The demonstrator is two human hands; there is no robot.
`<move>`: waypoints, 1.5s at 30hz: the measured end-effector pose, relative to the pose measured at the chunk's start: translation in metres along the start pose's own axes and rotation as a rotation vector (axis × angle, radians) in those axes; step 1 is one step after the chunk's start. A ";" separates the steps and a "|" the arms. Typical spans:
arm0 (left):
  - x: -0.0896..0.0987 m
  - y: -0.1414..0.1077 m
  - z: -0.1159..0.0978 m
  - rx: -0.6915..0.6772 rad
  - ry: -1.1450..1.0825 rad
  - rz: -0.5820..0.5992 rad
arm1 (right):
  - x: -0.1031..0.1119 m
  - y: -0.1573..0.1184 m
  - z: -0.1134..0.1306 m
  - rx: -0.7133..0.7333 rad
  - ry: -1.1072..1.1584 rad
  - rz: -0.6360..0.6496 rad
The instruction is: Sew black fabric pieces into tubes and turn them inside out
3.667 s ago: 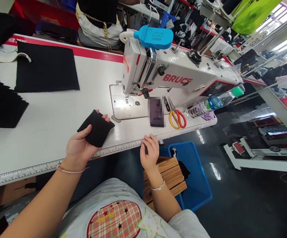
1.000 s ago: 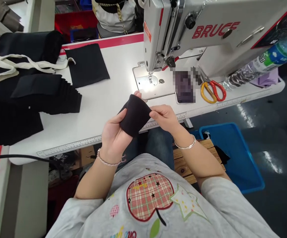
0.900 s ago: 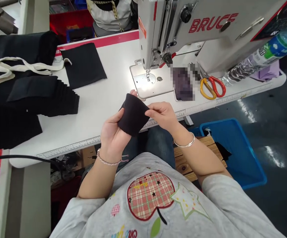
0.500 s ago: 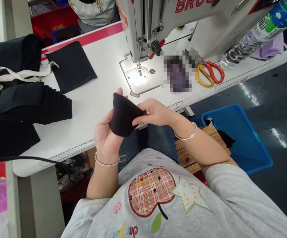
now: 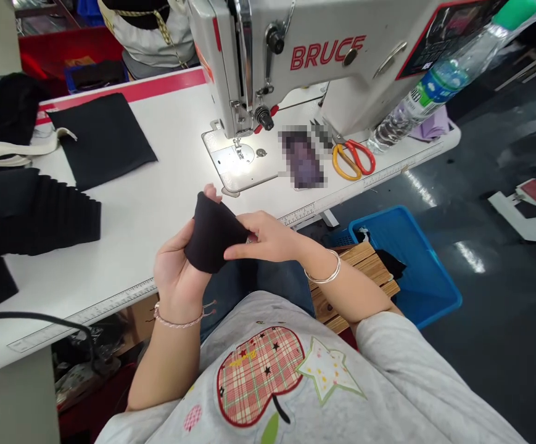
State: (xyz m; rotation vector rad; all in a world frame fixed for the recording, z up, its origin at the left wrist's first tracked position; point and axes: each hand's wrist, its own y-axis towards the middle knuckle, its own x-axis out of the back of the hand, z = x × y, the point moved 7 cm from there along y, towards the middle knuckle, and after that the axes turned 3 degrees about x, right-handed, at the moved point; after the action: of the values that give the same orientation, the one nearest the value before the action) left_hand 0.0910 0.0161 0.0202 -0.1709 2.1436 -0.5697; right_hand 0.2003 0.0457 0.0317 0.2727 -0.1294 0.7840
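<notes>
A small piece of black knit fabric (image 5: 212,234) is folded into a soft pocket-like shape over my left hand (image 5: 175,262). The fingers of that hand sit inside or behind it, and only their tips show at the top. My right hand (image 5: 265,237) reaches across from the right and pinches the fabric's lower right edge between finger and thumb. Both hands are over the front edge of the white sewing table (image 5: 156,191), just below the needle plate (image 5: 230,161) of a BRUCE sewing machine (image 5: 290,61).
Stacked black fabric pieces (image 5: 41,213) and a flat black piece (image 5: 103,139) lie to the left. Red-and-yellow scissors (image 5: 353,159), a blurred phone (image 5: 302,159) and a water bottle (image 5: 420,105) lie by the machine. A blue crate (image 5: 401,265) sits at lower right, and a co-worker's back (image 5: 147,37) shows beyond.
The view has swung, shifting the table and machine left in the picture. My right hand has moved onto the fabric since the earliest frame, and the fabric now forms a narrower, folded shape.
</notes>
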 end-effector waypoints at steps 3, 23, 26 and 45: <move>-0.001 0.001 0.003 -0.001 0.021 0.031 | 0.003 -0.003 -0.001 -0.020 0.052 0.025; -0.009 0.008 0.007 0.066 -0.050 0.138 | 0.003 -0.003 -0.004 -0.107 0.232 -0.122; -0.010 0.007 0.008 0.088 -0.062 0.124 | 0.002 -0.003 -0.005 -0.125 0.232 -0.124; -0.009 0.004 0.018 0.034 0.195 0.178 | 0.010 -0.022 -0.016 -0.152 0.083 -0.177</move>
State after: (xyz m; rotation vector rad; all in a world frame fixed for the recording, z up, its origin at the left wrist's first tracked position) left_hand 0.1115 0.0163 0.0162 0.0978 2.3071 -0.5360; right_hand 0.2233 0.0419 0.0139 0.1051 -0.0844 0.6049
